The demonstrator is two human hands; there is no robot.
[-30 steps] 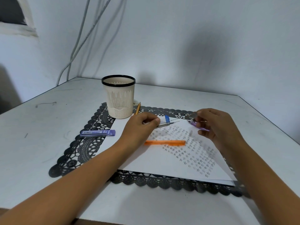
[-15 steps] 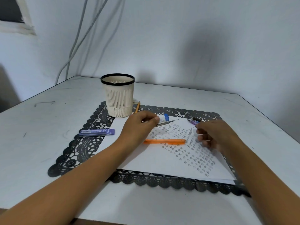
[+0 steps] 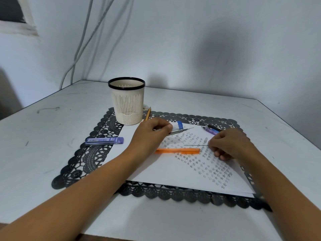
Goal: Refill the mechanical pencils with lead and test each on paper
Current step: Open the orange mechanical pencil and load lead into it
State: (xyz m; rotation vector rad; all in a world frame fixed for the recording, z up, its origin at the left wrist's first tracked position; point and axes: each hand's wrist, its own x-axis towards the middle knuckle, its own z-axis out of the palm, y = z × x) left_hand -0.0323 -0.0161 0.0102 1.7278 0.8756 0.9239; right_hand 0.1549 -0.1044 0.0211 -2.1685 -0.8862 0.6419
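On the white table point(image 3: 52, 127) lies one black lace-edged placemat point(image 3: 90, 153), and on it one white sheet of paper point(image 3: 156, 171) with rows of small pencilled star marks running towards its near right corner. The left hand point(image 3: 152, 134) rests near the paper's far edge, its fingers curled round one grey mechanical pencil point(image 3: 177, 132) whose tip points right, just above the paper. The right hand point(image 3: 229, 145) sits by the paper's right edge, thumb and forefinger pinching one thin dark pencil lead point(image 3: 195, 145) that stretches left, level over the sheet; its other fingers are curled under. Just nearer than the lead, one orange plastic lead tube point(image 3: 177, 151) lies flat on the paper between the two hands. One small clear cap point(image 3: 205, 140) lies just beside the right hand's fingertips. At the paper's far right corner lie one purple mechanical pencil point(image 3: 209, 130) and one black one point(image 3: 214, 127), side by side; whether a third is among them I cannot tell. One white eraser in a blue sleeve point(image 3: 178, 126) lies at the paper's far edge, just beyond the left hand. One cream slotted pen cup with a black rim point(image 3: 127, 103) stands upright at the mat's far left corner, with one yellow wooden pencil point(image 3: 148, 114) just beside it. One purple lead case point(image 3: 104, 140) lies on the mat's left side.
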